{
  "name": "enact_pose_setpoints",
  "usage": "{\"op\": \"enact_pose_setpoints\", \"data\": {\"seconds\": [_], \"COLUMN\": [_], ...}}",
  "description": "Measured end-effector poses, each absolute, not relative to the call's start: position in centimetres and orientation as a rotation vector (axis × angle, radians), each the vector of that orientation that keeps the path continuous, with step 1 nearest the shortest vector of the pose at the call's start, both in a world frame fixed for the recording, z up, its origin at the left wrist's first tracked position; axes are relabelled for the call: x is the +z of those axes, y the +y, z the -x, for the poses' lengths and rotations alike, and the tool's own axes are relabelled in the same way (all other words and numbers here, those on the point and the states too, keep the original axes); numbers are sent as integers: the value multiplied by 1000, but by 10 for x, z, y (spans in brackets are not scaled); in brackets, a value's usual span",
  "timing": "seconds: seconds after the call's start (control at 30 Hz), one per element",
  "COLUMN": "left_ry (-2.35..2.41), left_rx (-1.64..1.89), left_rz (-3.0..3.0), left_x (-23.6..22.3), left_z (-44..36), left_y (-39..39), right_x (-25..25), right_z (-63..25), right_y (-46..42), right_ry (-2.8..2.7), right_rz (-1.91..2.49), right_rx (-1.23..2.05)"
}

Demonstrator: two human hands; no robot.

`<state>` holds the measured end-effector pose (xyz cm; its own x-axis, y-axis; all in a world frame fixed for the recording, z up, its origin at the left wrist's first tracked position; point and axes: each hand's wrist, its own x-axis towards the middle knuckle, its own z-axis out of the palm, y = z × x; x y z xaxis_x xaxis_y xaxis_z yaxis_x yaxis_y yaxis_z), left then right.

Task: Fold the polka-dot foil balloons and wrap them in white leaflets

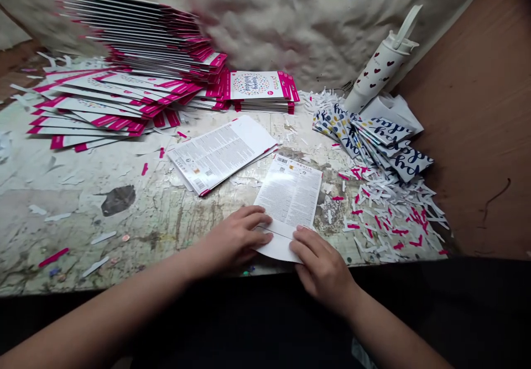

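A white printed card (pixel 287 195) lies at the table's front edge, text side up, with barcodes at its far end. A crease or flap edge crosses its near end, which lifts in a slight curve. My left hand (pixel 232 236) grips the card's left edge, fingers bent on top near the crease. My right hand (pixel 326 266) holds the near right corner, with fingers above and the thumb below the edge. Just beyond my left hand rests a small stack of similar cards (pixel 224 150), printed side up.
Tall piles of pink-edged card packs (pixel 157 42) stand at the back left, with a shorter stack (pixel 255 87) beside them. On the right are folded patterned foil pieces (pixel 385 136), a heart-patterned tumbler (pixel 375 70) and paper scraps (pixel 390 214). A wooden panel (pixel 473 120) bounds the right side.
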<state>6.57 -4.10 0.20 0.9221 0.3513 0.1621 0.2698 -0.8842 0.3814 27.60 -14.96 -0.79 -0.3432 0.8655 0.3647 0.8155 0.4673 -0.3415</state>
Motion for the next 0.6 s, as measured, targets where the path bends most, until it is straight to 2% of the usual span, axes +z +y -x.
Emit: {"op": "enact_pose_setpoints", "data": {"seconds": [0.13, 0.23, 0.33, 0.43, 0.6], "left_ry": [508, 828, 1120, 1024, 1132], "left_rx": [155, 82, 29, -74, 162], "left_rz": [-2525, -2447, -2458, -2427, -2257], "left_x": [15, 15, 17, 22, 37], "left_z": [-73, -86, -95, -92, -72], "left_y": [-25, -18, -9, 2, -12], "right_x": [-3, 0, 3, 7, 14], "right_z": [-274, -275, -280, -280, -267], "right_y": [-141, -129, -120, -120, -124], "right_ry": [-2057, -1937, -1996, -2336, -2812], "right_rz": [1580, 1777, 1844, 1692, 1712], "right_rx": [386, 435, 346, 287, -21]}}
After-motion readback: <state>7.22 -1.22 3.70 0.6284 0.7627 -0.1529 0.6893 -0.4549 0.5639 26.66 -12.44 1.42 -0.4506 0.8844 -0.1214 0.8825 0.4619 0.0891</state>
